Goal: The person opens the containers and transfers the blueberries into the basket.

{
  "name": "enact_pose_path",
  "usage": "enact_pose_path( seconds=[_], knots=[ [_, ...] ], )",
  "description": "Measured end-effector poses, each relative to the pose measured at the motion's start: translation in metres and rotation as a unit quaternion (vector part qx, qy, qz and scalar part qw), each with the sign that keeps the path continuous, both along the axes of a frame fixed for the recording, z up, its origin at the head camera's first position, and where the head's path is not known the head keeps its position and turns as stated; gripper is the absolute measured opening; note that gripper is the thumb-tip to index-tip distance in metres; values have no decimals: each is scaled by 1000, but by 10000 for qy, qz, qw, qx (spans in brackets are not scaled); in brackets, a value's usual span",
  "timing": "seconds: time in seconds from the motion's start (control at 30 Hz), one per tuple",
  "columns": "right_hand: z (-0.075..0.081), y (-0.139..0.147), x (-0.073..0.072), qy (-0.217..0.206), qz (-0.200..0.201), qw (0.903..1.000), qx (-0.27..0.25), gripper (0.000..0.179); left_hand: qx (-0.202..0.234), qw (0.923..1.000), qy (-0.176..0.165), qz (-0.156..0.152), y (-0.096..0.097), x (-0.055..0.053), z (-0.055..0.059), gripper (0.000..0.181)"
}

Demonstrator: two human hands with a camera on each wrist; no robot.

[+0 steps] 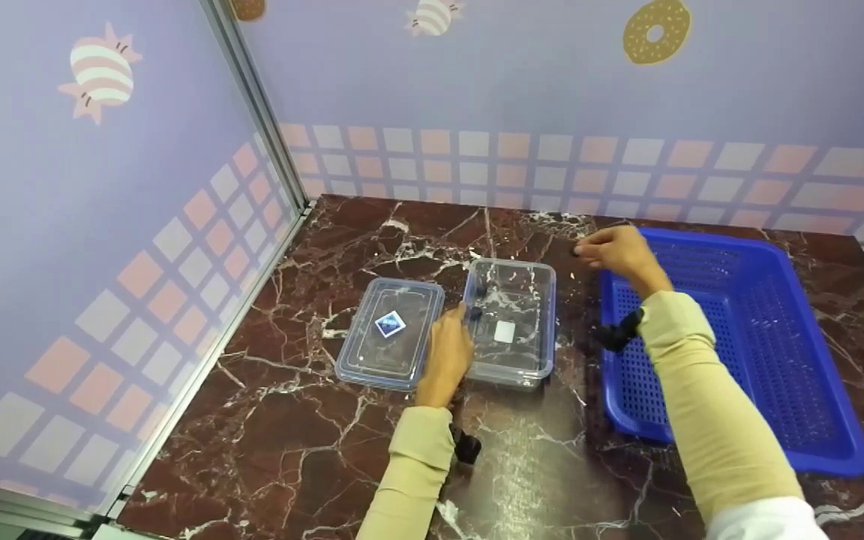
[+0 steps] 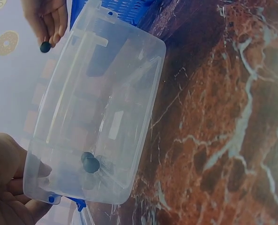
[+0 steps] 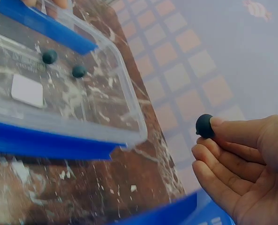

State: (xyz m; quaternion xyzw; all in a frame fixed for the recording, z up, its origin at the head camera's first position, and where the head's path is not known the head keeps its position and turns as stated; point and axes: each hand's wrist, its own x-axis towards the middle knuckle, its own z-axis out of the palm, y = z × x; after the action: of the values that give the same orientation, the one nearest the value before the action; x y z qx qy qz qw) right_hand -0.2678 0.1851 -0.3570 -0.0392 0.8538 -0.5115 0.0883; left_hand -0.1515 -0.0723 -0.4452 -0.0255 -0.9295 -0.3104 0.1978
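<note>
A clear plastic container (image 1: 529, 300) stands uncovered on the table. My left hand (image 1: 450, 346) grips its left wall, thumb over the rim and fingers outside, as the left wrist view shows. Two small dark green balls (image 3: 49, 56) lie on the container's floor near that wall. Between the thumb and fingertips of my right hand (image 1: 618, 253) is another dark green ball (image 3: 204, 125) with a tiny nub. This hand is in the air, right of the container's far end and by the basket's far left corner.
Left of the container lies its clear lid (image 1: 372, 349), bearing a blue and white diamond label. A large blue plastic basket (image 1: 777, 330) with perforated sides stands at the right. Patterned wall panels (image 1: 507, 82) enclose the marbled table (image 1: 274, 442) at the back and left.
</note>
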Motion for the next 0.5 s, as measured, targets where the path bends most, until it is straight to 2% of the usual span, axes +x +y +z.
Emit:
enact_pose_path(
  seconds=[0.17, 0.33, 0.5],
  knots=[
    [-2, 25, 2, 26, -145, 9991, -392, 42, 82, 9999, -65, -50, 0, -1, 0, 41],
    [-8, 49, 6, -248, -482, 9942, -926, 48, 95, 9998, -151, 19, 0, -2, 0, 41],
    [-18, 69, 11, -438, -627, 9906, -1133, 50, 120, 9998, -122, 53, 1, -1, 0, 40]
  ],
)
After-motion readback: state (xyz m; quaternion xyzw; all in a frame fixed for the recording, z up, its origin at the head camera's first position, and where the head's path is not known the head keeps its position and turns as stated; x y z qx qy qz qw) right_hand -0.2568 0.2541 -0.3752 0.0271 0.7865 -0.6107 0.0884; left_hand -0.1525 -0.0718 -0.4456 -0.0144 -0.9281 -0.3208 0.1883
